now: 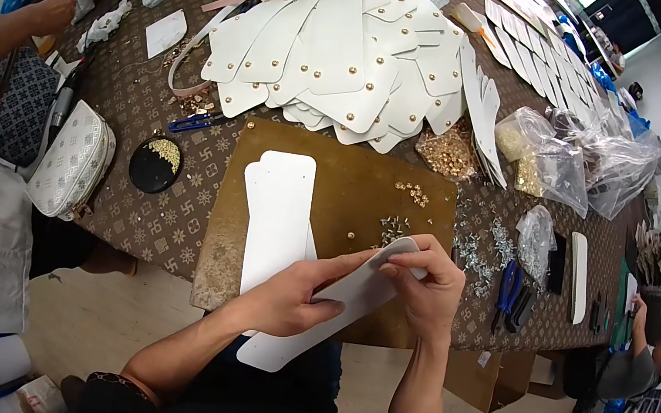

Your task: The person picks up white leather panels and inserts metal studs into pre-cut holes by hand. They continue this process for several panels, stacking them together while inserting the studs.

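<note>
A long white panel (372,295) with rounded ends hangs tilted between my hands, above the front of a brown board (353,179). My left hand (293,293) grips its middle, thumb on the near face. With closed fingers, my right hand (430,286) pinches the upper end; any small part under the fingertips is hidden. More white panels (282,207) lie stacked on the board, left of my hands. Small silver screws or posts (394,228) are scattered just beyond the held panel. Behind them sit several gold studs (413,192).
A large heap of white panels with gold studs (333,39) covers the table's back. Blue-handled pliers (508,291) and loose silver hardware (486,252) lie right. A black dish (154,165) and white patterned bag (73,161) are left, near another person's arm (12,31).
</note>
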`<action>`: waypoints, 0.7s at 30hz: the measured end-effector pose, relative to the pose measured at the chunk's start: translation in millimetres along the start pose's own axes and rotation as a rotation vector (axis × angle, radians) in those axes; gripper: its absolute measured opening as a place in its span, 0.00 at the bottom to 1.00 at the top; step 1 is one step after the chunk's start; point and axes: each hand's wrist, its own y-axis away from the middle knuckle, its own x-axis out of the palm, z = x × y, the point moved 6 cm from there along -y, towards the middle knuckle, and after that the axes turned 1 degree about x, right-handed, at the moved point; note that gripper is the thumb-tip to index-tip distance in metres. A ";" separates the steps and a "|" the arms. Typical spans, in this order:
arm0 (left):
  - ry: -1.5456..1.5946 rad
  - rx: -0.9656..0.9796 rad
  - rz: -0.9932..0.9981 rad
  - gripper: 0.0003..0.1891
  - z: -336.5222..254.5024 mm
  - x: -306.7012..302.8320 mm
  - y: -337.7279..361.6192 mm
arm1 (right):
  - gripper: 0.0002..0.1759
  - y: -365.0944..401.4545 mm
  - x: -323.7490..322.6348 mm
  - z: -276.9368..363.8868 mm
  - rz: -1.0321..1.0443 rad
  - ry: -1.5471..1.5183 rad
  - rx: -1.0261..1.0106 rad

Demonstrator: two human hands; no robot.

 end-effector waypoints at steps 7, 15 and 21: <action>-0.186 0.128 -0.021 0.41 -4.0 -5.1 0.9 | 0.12 2.3 -1.3 -2.6 -0.052 -0.106 0.162; -0.328 0.122 0.020 0.41 -10.2 -2.9 0.4 | 0.16 3.8 -2.0 -2.6 0.010 -0.213 0.218; 0.008 0.118 -0.198 0.32 7.1 -14.8 2.5 | 0.17 0.8 -14.0 7.4 -0.100 -0.170 0.334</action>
